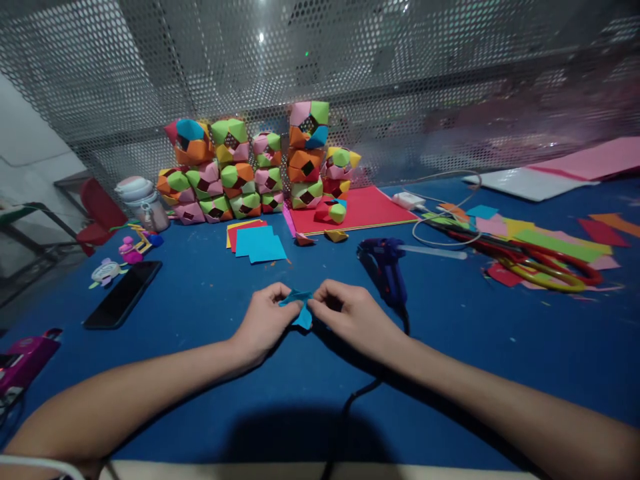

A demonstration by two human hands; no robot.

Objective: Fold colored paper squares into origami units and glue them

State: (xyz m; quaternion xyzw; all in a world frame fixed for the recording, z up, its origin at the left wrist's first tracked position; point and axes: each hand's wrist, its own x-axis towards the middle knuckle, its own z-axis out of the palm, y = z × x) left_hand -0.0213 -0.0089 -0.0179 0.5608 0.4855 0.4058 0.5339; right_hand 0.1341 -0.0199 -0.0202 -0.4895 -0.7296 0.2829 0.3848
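Observation:
A small piece of folded blue paper (303, 320) is held between both hands, just above the blue table. My left hand (267, 320) pinches its left side between thumb and fingers. On the right side, my right hand (353, 317) grips it the same way, with thumb and forefinger close to the left thumb. Part of the paper is hidden behind the fingertips. Beyond the hands lies a small stack of square paper sheets (260, 243), blue on top with red and yellow beneath. A blue glue gun (390, 267) with a clear glue stick rests beside my right hand.
Several stacked folded-paper balls (237, 177) stand at the back against a perforated metal screen (350, 73). Red card sheets (370, 207) lie near them. Scissors (555, 267) and paper scraps (560, 243) are at right. A phone (125, 293) and jar (143, 200) are at left. The glue gun's cord (357, 393) runs toward me.

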